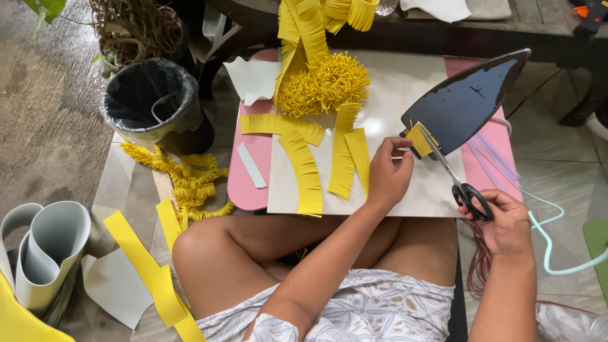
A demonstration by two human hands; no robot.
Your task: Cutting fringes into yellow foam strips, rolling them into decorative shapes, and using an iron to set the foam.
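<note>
Scissors in right hand, foam edge.

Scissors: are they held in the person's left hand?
No: the scissors are in the right hand, while the left hand holds a yellow strip to them.

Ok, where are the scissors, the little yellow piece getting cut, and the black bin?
Black-handled metal scissors (457, 179), head view, on the blades near the pivot.
Small yellow foam piece (419, 139), head view, on its flat middle.
Round black-lined bin (149, 95), head view, on the liner inside the rim.
</note>
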